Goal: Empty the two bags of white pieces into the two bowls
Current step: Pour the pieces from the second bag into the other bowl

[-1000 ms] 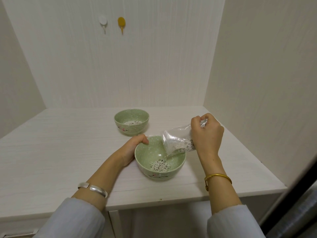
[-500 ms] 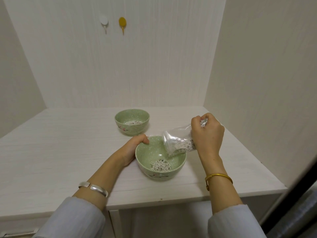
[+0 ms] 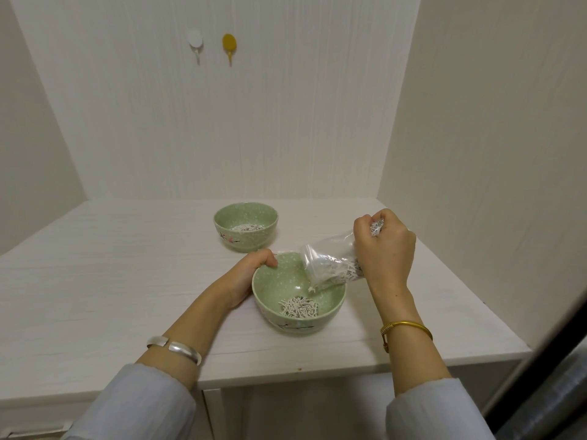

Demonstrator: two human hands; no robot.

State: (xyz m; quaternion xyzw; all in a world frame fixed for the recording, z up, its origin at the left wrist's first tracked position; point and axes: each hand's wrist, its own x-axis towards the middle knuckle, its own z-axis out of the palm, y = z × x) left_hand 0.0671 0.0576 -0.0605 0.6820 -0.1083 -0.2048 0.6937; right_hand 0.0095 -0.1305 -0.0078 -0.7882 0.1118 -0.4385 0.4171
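Observation:
A green bowl [image 3: 273, 281] stands near the table's front edge with a small heap of white pieces [image 3: 298, 307] at its bottom. My left hand [image 3: 246, 277] grips its left rim, thumb hooked inside. My right hand [image 3: 382, 249] holds a clear plastic bag [image 3: 327, 265] tilted over the bowl's right side, mouth pointing down-left. White pieces fill the bag near my palm, and a few hang at its mouth. A second green bowl [image 3: 245, 227] sits farther back, holding a layer of white pieces. No second bag is visible.
The white wooden table [image 3: 127, 274] sits in an alcove with walls behind, left and right. Two wall hooks, one white [image 3: 195, 42] and one yellow [image 3: 229, 46], hang high on the back wall. A dark edge crosses the lower right corner.
The bag has tipped slightly further toward the bowl and more pieces have slid to its mouth. Both hands stay almost where they were.

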